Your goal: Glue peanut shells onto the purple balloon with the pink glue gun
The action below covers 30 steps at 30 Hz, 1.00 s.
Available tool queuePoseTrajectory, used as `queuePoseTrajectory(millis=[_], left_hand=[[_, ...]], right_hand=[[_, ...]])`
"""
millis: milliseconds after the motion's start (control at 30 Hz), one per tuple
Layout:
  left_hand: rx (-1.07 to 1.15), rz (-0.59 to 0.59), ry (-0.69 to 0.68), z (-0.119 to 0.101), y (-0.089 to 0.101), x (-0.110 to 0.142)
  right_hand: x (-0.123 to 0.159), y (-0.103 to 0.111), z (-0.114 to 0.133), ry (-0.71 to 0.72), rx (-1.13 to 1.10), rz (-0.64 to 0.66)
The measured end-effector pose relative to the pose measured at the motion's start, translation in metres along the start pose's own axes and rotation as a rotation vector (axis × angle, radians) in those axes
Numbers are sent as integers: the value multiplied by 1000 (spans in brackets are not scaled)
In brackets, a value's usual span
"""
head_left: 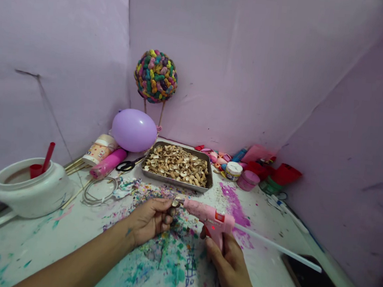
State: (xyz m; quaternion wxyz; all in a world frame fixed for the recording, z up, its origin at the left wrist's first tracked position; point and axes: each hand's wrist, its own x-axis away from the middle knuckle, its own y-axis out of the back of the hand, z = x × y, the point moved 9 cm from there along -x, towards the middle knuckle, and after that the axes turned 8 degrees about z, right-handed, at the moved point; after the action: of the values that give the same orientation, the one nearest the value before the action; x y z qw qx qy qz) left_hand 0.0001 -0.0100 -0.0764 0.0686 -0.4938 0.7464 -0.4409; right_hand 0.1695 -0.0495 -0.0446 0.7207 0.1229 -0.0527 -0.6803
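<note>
My left hand [154, 222] pinches a small peanut shell [175, 202] between thumb and fingertips, above the paint-stained table. Wrapped round the handle of a pink hot glue gun [207, 213] is my right hand [230, 263], with fingers at the red trigger. The gun's nozzle points left and meets the shell, or comes very close to it. From the gun's rear sticks out a long white glue stick [279, 247]. Just beyond both hands, a metal tray [175, 182] holds many peanut shells [180, 162].
A white pot [38, 193] stands at left, near coiled wire [99, 191], scissors [128, 165] and a purple balloon [134, 130]. A colourful ball [156, 76] on sticks rises behind. Jars [248, 180] and deflated balloons [213, 155] lie back right; a dark phone [316, 284] lies front right.
</note>
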Motion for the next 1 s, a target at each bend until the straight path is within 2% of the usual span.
queuePoseTrajectory(millis=[1000], left_hand=[[-32,-21,-11,-1,-1,0]], right_hand=[[-1,9,-11,-50,-12,-61]])
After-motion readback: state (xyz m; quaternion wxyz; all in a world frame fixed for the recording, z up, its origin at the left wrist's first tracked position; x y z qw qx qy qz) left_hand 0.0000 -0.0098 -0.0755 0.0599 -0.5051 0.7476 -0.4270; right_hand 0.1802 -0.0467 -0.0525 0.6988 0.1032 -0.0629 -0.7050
